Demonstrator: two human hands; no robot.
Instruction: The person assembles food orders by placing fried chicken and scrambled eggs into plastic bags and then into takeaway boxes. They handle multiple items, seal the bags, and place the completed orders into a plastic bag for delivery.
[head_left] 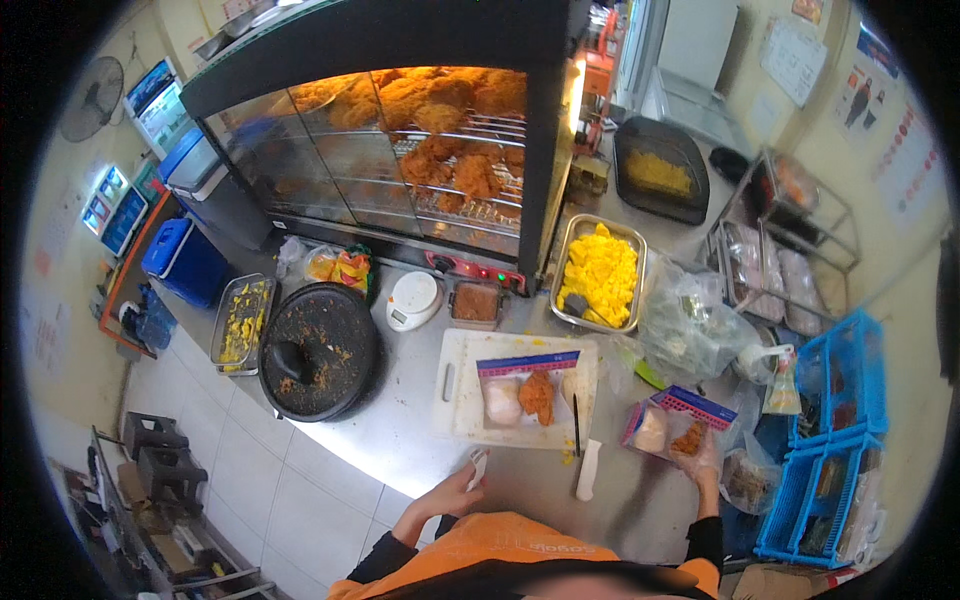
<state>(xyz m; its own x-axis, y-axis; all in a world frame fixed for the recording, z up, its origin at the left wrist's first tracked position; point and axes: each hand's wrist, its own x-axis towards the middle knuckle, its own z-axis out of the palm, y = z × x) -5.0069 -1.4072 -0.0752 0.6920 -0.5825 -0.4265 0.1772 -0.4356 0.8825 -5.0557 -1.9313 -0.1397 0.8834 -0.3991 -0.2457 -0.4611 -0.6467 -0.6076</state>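
Head view, lower right: gloved right hand [700, 455] gripped a clear, soft, light plastic food bag [672, 428] by its lower edge; left hand [462, 490] pinched a small white strip [479, 466] above the steel worktop [400, 420].

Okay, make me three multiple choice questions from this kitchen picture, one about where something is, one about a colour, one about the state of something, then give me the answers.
1. Where does the knife lie?
A. At the right edge of the white cutting board
B. Inside the glass warmer
C. On the floor

2. What colour are the crates at the person's right?
A. Red
B. Blue
C. Green

3. How is the round dark pot?
A. Open and empty
B. Tipped on its side
C. Covered by its lid

Answers:
1. A: its blade runs along the board's right edge, white handle on the steel counter.
2. B: both stacked crates are plainly blue.
3. C: a crumb-speckled lid with a knob sits on top.
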